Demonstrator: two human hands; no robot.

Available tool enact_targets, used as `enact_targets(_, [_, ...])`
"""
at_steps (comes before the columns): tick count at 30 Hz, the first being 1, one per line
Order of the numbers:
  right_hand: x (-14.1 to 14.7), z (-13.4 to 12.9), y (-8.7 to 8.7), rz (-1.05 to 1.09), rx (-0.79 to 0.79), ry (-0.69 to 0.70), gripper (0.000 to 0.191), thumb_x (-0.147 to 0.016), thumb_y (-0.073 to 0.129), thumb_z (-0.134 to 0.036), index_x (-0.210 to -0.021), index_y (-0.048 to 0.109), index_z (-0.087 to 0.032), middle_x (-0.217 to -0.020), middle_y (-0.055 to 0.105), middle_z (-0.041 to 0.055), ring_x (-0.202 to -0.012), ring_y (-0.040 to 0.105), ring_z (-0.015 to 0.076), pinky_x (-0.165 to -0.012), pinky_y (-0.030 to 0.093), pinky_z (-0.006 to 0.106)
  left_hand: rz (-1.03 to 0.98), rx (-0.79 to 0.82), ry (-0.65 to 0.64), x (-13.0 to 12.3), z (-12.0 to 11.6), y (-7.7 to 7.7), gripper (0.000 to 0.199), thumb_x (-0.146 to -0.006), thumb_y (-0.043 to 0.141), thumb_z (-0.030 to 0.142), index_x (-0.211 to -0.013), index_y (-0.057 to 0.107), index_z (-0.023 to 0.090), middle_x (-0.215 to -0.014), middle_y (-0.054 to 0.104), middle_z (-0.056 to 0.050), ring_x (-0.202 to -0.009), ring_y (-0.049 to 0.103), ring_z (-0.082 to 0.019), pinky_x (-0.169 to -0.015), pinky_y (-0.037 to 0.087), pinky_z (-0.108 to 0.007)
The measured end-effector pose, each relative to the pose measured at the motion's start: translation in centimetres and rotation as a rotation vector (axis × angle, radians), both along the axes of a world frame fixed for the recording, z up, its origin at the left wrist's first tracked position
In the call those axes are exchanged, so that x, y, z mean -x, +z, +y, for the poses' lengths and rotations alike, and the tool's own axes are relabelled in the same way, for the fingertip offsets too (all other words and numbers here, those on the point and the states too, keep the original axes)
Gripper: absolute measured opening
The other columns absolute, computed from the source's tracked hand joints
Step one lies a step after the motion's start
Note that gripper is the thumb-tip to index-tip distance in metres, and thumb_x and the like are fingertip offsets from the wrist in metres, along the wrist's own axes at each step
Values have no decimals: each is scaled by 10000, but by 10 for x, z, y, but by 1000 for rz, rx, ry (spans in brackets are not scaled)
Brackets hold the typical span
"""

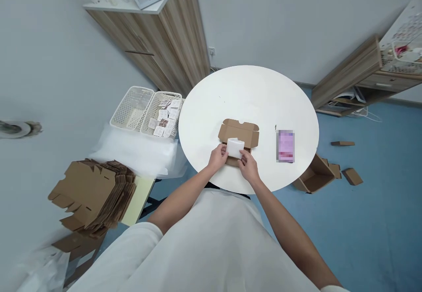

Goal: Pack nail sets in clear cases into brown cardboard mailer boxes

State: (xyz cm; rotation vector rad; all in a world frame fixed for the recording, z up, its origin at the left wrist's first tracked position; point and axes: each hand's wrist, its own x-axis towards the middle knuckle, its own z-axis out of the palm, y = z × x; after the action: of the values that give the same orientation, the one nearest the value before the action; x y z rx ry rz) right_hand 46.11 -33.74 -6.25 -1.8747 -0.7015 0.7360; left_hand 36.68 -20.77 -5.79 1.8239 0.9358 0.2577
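A small white wrapped packet (235,148) is held between my two hands, over an open brown cardboard box (238,131) on the round white table (250,90). My left hand (218,157) pinches the packet's left side, and my right hand (248,164) pinches its lower right corner. The box lid stands raised at the far side with its flaps spread. Most of the box's inside is hidden by the packet and my fingers. To the right on the table lies a pink and purple item (285,146), blurred out.
Two white baskets, one holding small cards (164,118), stand left of the table. Nearer are translucent sheets (141,151) and stacked flat cardboard boxes (95,195). An open carton (315,175) and small boxes (352,176) sit on the floor at right.
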Motion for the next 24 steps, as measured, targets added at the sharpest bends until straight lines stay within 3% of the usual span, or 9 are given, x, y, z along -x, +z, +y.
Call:
enact_targets(5, [7,-1,-14,-15,186,95,478,-709,507,-209,-1183,447,-198,-1193,493,82,-1003,536,183,-873,433,334,198,-100,-110,5,1,-6,198,-727,499,126,-914,522,186,-854,632,-51,-741,603,-183,-717,466,-320])
enact_targets(11, [14,2,-10,-84,383,116,463,-710,518,-242,-1166,460,-185,-1149,533,95,-1029,524,227,-855,420,337,356,-194,-243,9,5,-6,210,-698,523,121,-904,536,162,-820,630,-103,-826,594,-269,-735,429,-361])
enact_targets(16, [25,9,-5,-154,517,153,452,-708,532,-261,-1145,479,-159,-1080,574,119,-995,537,251,-815,419,340,410,-216,-370,11,7,-8,116,-684,537,122,-793,550,159,-797,624,-111,-818,590,-268,-725,428,-344])
enact_targets(20, [32,12,0,-228,471,109,407,-699,539,-268,-1091,515,-160,-1119,545,122,-1007,520,246,-833,403,343,394,-238,-419,15,11,-3,104,-705,518,145,-804,552,144,-827,616,-122,-846,578,-273,-750,417,-357])
enact_targets(24, [33,-3,3,-267,331,-109,387,-727,475,-288,-1101,507,-197,-1149,518,85,-1047,487,219,-847,398,338,261,-369,-386,33,26,3,265,-776,459,241,-1022,514,160,-999,579,-111,-960,535,-238,-810,397,-325])
